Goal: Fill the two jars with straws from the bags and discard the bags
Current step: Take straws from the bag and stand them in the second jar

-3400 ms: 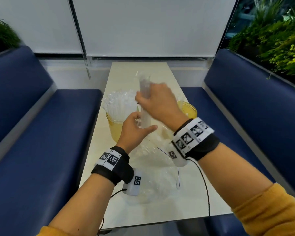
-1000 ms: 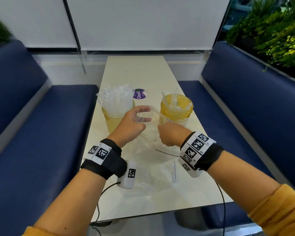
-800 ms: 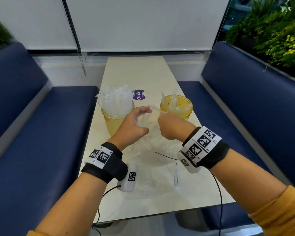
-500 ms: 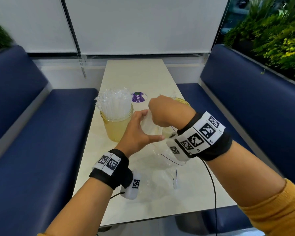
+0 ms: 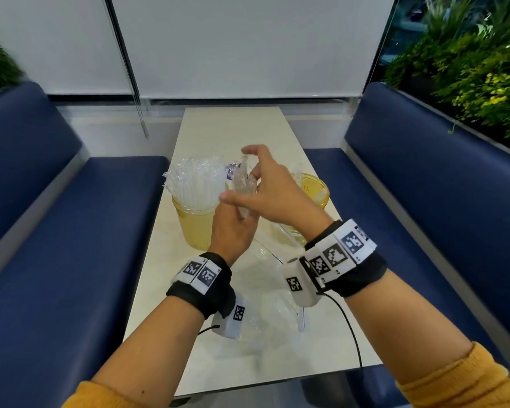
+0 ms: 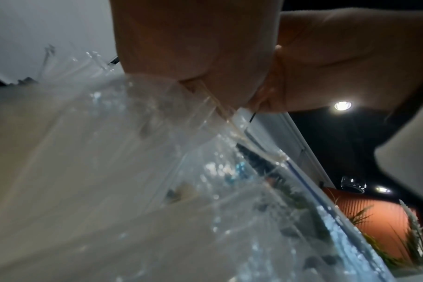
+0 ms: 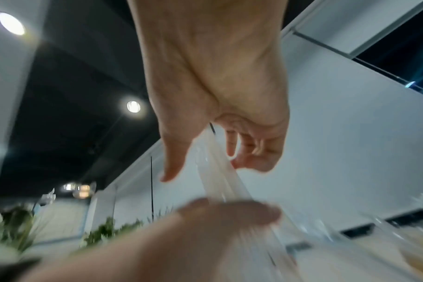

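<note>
Fingers (image 5: 249, 150) of right hand (image 5: 273, 192): spread, loose around upper end of twisted bag (image 5: 243, 184). Left hand (image 5: 231, 231): grips bag's lower end. Bag: upright, long axis vertical, between both jars, above bench (image 5: 227, 131). Left jar (image 5: 196, 222) full; right jar (image 5: 314, 189) sparse.

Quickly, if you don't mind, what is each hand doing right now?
Left hand: grips the crumpled clear plastic bag from below.
Right hand: open, fingers spread around the bag's upper part; firm grip cannot be told.
</note>
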A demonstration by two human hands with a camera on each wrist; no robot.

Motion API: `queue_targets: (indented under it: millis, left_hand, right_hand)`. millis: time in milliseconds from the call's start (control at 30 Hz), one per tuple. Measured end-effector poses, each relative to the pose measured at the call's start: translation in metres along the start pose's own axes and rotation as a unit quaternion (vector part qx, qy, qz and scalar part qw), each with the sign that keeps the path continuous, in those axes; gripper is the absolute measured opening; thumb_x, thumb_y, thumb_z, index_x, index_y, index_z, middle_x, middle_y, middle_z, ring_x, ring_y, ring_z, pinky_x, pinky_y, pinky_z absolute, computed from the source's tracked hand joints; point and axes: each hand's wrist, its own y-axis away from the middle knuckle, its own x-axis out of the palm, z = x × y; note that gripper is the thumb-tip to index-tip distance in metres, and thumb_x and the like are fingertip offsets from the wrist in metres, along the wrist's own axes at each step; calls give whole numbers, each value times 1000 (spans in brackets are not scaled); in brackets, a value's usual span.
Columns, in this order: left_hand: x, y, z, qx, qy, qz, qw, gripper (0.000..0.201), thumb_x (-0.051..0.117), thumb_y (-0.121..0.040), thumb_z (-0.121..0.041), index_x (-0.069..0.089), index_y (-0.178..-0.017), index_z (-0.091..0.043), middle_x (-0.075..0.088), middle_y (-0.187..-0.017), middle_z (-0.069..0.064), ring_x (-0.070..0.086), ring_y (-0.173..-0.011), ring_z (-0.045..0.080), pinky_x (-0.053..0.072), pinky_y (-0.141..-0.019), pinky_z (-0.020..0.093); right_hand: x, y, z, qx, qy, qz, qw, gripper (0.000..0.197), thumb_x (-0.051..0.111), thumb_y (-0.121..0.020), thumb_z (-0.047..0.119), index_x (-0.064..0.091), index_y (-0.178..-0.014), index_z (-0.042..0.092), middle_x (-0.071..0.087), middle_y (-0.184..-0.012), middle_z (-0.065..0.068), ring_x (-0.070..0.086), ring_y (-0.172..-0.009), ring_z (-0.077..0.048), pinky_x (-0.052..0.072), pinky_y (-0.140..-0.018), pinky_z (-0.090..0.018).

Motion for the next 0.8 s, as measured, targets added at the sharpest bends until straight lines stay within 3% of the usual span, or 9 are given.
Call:
queue_targets:
  millis: [33, 100, 167, 267, 333, 467, 600, 700, 800]
  left_hand:
    - [0, -1, 2, 2, -7, 4, 1000, 26, 53, -89, -29, 59, -112, -19, 66, -104, 5, 66, -94, 24, 58, -75, 48]
    - [0, -3, 1, 11, -29, 6, 999, 22, 48, -91, -29, 59, -105, -17, 64, -97, 6, 65, -86, 22, 57, -72, 46]
    - [0, -2, -4, 15, -12, 2, 1000, 17, 50, -98, -21, 63, -108, -17, 67, -98, 0, 67, -90, 13, 59, -75, 32]
    - [-4, 3, -5, -13, 41, -11, 999, 16, 53, -99, -11, 66, -107, -18, 70, -94, -9, 66, -88, -3, 56, -73, 19]
    - [-7, 4, -3, -26, 69, -5, 997, 19, 57, -96, -10, 65, -111, -18, 71, -97, -8, 67, -93, -1, 57, -77, 22]
    - [-12, 2, -1, -46, 94, 38, 994, 45, 80, -79, -10, 59, -119, -16, 68, -114, -1, 65, -103, 10, 54, -82, 23]
    - [-11, 4, 0, -65, 96, 43, 992, 55, 89, -74, -24, 59, -120, -16, 63, -124, -3, 59, -103, 0, 46, -78, 9]
    - [-9, 4, -2, -71, 92, 47, 992, 63, 91, -71, -32, 57, -122, -19, 62, -125, -2, 61, -111, 14, 53, -87, 26]
    - [-11, 5, -1, -69, 104, 48, 991, 68, 93, -65, -36, 58, -121, -23, 62, -124, -1, 63, -109, 15, 56, -87, 33]
  right_hand:
    - [11, -1, -7, 1, 24, -14, 1000, 81, 81, -68, 59, 46, -133, 25, 56, -107, 5, 54, -99, -13, 45, -78, -24]
    - [31, -2, -18, 20, 34, -40, 998, 69, 74, -65, 71, 58, -114, 26, 56, -110, 6, 50, -109, -15, 47, -89, -33]
    - [48, -3, -26, 44, -57, -61, 996, 48, 67, -74, 68, 63, -94, 25, 67, -95, 7, 64, -96, -14, 55, -84, -41]
    - [61, -9, -32, 27, -107, -98, 989, 30, 64, -88, 41, 66, -79, 13, 70, -71, 0, 69, -70, -19, 57, -67, -45]
    - [61, -13, -29, 20, -113, -106, 988, 30, 61, -90, 34, 69, -82, 7, 71, -71, -4, 69, -70, -22, 57, -67, -45]
    - [48, -20, -17, -2, -176, -131, 976, 23, 57, -95, 29, 68, -89, 10, 73, -71, -1, 72, -71, -16, 60, -74, -47]
    - [25, -26, 6, -43, -219, -193, 955, 20, 56, -98, 21, 56, -80, 12, 57, -60, -7, 59, -49, -21, 54, -49, -41]
    - [9, -33, 20, -64, -239, -222, 943, 23, 56, -97, 20, 54, -76, 9, 50, -58, -7, 48, -48, -23, 48, -44, -43]
    - [-20, -38, 35, -77, -288, -243, 923, 23, 56, -97, 18, 58, -84, -1, 47, -55, -4, 46, -45, -19, 44, -41, -34]
